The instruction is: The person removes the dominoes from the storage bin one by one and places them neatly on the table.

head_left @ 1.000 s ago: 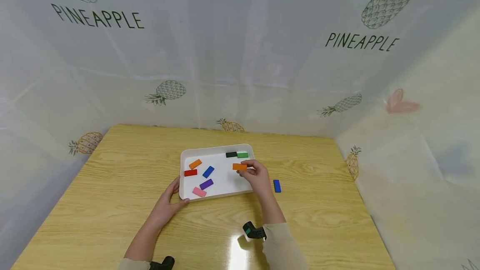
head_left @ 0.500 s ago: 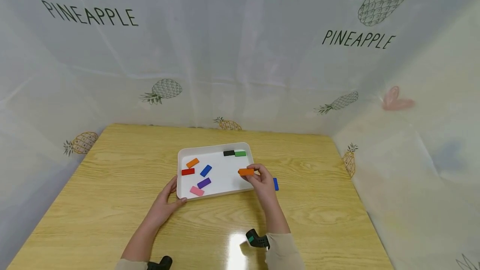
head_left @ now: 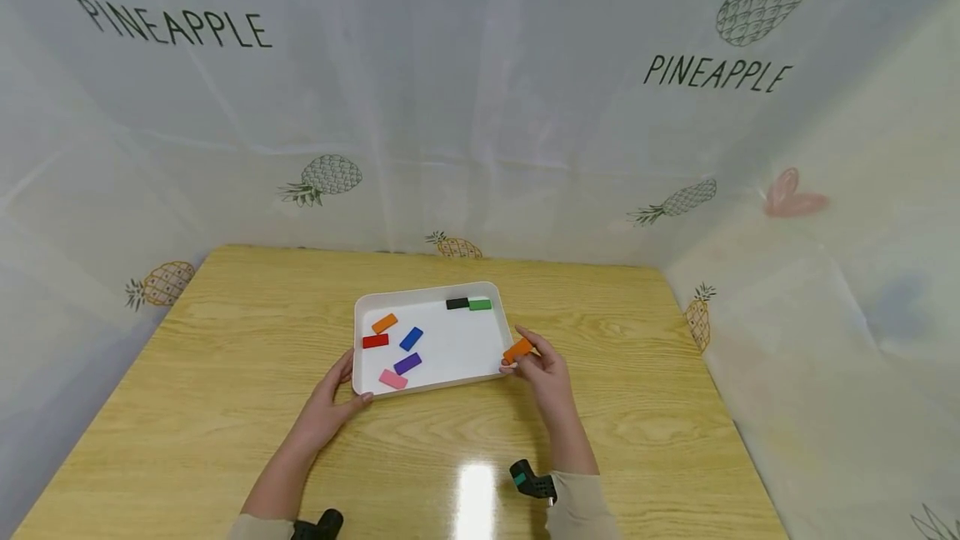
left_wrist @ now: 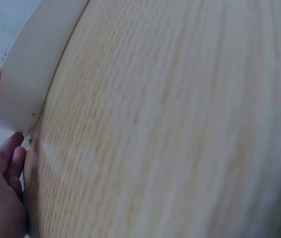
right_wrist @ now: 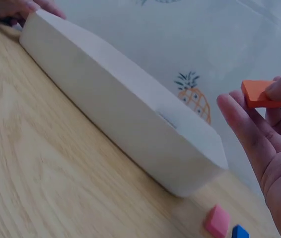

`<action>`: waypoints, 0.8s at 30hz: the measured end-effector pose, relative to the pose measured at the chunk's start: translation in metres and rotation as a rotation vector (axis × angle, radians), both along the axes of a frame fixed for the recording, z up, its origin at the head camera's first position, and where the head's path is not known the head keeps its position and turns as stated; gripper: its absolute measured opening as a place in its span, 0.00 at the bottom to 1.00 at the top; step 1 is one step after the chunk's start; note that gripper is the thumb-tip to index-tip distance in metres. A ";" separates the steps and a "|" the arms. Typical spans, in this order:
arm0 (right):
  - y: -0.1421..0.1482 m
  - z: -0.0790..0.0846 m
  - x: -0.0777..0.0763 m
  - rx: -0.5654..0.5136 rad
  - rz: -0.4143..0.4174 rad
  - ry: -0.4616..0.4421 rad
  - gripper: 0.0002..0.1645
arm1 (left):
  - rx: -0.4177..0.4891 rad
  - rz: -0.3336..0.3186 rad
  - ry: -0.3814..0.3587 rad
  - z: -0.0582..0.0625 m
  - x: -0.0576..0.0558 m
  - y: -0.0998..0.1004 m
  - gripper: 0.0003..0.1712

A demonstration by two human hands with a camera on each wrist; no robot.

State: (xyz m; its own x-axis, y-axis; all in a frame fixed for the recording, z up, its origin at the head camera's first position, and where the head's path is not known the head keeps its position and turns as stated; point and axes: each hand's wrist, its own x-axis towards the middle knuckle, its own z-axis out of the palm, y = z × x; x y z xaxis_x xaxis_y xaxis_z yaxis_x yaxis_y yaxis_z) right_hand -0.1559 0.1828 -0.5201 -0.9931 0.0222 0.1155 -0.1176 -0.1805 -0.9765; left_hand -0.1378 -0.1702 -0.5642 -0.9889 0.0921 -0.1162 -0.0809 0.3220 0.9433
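Observation:
A shallow white tray (head_left: 450,382) lies on the wooden table. My left hand (head_left: 327,402) holds its near left corner, thumb along the front wall and fingers at the left side. My right hand (head_left: 546,373) pinches an orange block (head_left: 517,350) just above the tray's right edge. In the right wrist view the thumb lies on top of this flat block, fingers underneath. Inside the tray are another orange block (head_left: 385,323), a red block (head_left: 376,341), a blue block (head_left: 411,338), a purple block (head_left: 407,363), a pink block (head_left: 393,379), a black block (head_left: 457,303) and a green block (head_left: 480,305).
In the right wrist view, a second pink block (right_wrist: 217,221) and a second blue block (right_wrist: 240,232) lie on the table beyond the tray's right end. My hand hides them in the head view. A pineapple-print curtain (head_left: 420,107) hangs behind the table (head_left: 285,307).
My right hand has carried the orange block from above the tray's right half rightward to its edge, and the block has turned aslant. The left hand stays at the corner.

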 end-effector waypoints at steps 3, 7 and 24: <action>0.009 -0.003 0.001 0.011 -0.023 -0.023 0.27 | -0.007 -0.002 0.008 0.001 -0.001 0.000 0.52; 0.019 -0.006 0.003 0.018 -0.037 -0.060 0.26 | -0.027 -0.007 0.040 0.000 -0.001 0.000 0.52; 0.051 -0.008 0.007 0.182 -0.146 -0.104 0.23 | -0.046 0.000 0.060 -0.005 0.000 -0.001 0.52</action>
State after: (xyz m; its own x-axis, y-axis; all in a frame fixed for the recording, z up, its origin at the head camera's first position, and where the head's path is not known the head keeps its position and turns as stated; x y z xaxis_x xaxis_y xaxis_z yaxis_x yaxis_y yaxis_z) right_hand -0.1485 0.2335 -0.5284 -0.9877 0.1541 0.0279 -0.0265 0.0110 -0.9996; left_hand -0.1377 -0.1711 -0.5693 -0.9943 0.0877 -0.0611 -0.0249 0.3655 0.9305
